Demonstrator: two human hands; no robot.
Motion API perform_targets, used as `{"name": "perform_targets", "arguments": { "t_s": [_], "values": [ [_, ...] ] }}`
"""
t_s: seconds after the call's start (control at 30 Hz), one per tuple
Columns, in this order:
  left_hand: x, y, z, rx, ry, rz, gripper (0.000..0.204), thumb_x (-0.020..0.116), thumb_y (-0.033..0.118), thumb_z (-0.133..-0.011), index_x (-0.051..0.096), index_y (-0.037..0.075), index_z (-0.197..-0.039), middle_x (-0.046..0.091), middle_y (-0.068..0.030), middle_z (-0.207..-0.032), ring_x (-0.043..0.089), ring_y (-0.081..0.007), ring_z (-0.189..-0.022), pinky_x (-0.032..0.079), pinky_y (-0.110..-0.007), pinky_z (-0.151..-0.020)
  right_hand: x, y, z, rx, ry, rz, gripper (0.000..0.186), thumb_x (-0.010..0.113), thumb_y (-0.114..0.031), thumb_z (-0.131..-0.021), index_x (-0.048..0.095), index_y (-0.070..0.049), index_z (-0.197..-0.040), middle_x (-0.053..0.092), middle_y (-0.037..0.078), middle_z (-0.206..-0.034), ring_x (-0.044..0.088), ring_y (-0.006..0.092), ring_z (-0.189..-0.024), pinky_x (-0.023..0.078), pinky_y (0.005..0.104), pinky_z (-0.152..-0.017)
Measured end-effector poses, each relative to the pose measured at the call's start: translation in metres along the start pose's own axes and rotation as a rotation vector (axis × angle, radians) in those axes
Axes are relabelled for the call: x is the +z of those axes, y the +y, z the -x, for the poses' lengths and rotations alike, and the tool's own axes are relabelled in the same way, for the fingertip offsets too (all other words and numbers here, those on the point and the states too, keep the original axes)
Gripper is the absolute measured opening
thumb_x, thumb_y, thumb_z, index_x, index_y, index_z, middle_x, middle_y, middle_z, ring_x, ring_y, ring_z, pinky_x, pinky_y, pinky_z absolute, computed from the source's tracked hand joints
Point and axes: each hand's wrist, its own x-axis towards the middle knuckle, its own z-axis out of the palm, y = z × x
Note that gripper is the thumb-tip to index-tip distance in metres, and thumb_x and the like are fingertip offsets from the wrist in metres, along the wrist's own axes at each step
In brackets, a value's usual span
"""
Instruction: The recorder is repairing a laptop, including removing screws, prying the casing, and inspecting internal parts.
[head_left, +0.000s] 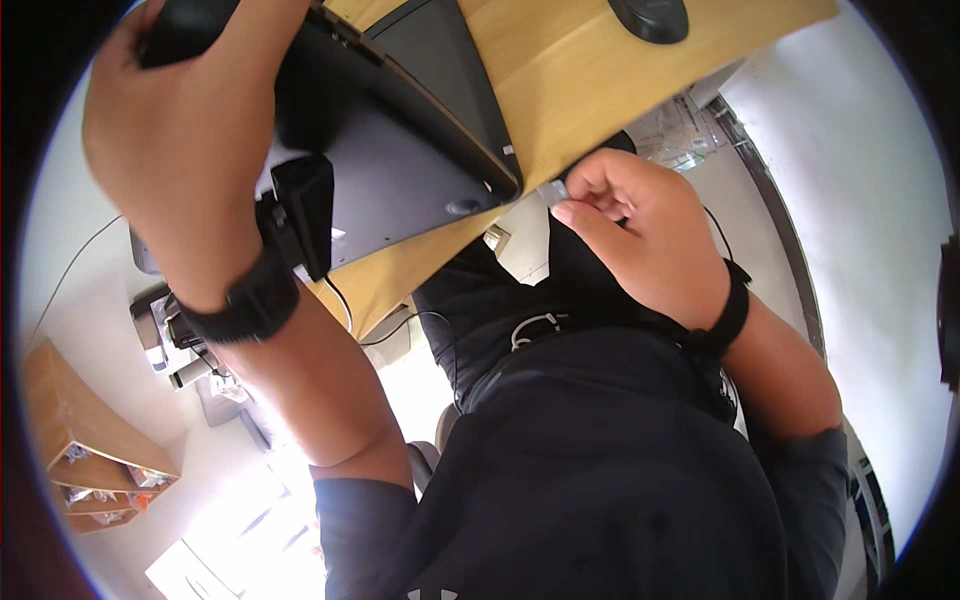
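A dark laptop (390, 160) is tilted up over the wooden table, its underside with a small rubber foot facing me. My left hand (185, 130) is closed around the laptop's upper left part; its fingertips are partly hidden. Beside the laptop's right corner, my right hand (640, 215) pinches a small, flat, greyish piece (553, 192) between thumb and forefinger. The piece is too small and blurred to name. It appears just off the corner, over the table's near edge; whether it touches the laptop I cannot tell.
On the wooden table (560, 75) lie a black mouse (652, 15) and a flat dark panel (440, 60) behind the laptop. A black strap with a boxy device (303, 215) circles my left wrist, its cable hanging down. A wooden shelf (90, 440) stands at the lower left.
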Motion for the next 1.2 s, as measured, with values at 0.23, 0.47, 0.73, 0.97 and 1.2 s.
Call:
{"name": "perform_targets", "arguments": {
  "t_s": [0.23,0.47,0.73,0.97,1.2],
  "values": [
    [0.032,0.003,-0.006,0.069,-0.110,0.275,0.034,0.077,0.025,-0.077,0.064,-0.005,-0.087,0.063,-0.0092,-0.071,0.062,-0.0194,-0.068,0.051,-0.036,-0.064,0.021,0.022,-0.003,0.046,0.071,-0.087,0.009,0.070,-0.005,-0.101,0.063,0.001,-0.100,0.066,0.002,-0.085,0.059,0.0079,-0.074,0.049,0.0236,-0.069],
    [0.073,-0.015,-0.034,-0.040,-0.426,0.255,0.052,0.081,0.036,-0.077,0.071,-0.010,-0.100,0.072,-0.0153,-0.084,0.067,-0.0232,-0.077,0.054,-0.037,-0.071,0.037,0.025,0.003,0.163,0.149,-0.413,0.013,0.073,-0.009,-0.098,0.066,0.002,-0.100,0.069,0.003,-0.083,0.061,0.0072,-0.070,0.050,0.0242,-0.065],
    [0.139,-0.049,-0.045,-0.024,-0.799,0.396,0.058,0.083,0.046,-0.080,0.075,-0.002,-0.110,0.073,-0.0043,-0.094,0.067,-0.0137,-0.084,0.052,-0.029,-0.082,0.056,0.020,0.010,0.215,0.239,-0.612,0.014,0.071,-0.006,-0.100,0.060,0.003,-0.100,0.065,0.004,-0.082,0.060,0.0087,-0.070,0.050,0.0248,-0.064],
    [0.181,-0.056,-0.036,-0.069,-1.038,0.293,0.050,0.078,0.044,-0.082,0.075,-0.001,-0.105,0.073,-0.0032,-0.092,0.068,-0.0149,-0.082,0.053,-0.029,-0.082,0.055,0.022,0.020,0.290,0.224,-0.657,0.017,0.072,-0.011,-0.101,0.061,0.001,-0.099,0.067,0.005,-0.083,0.063,0.0082,-0.068,0.055,0.0252,-0.063],
    [0.168,-0.027,-0.020,-0.190,-1.112,0.412,0.048,0.079,0.036,-0.084,0.076,-0.008,-0.103,0.075,-0.0114,-0.096,0.070,-0.0206,-0.083,0.055,-0.034,-0.073,0.067,0.021,0.020,0.242,0.183,-0.643,0.017,0.071,-0.014,-0.104,0.060,-0.001,-0.100,0.068,0.004,-0.087,0.066,0.0098,-0.071,0.056,0.0247,-0.068]
  ]
}}
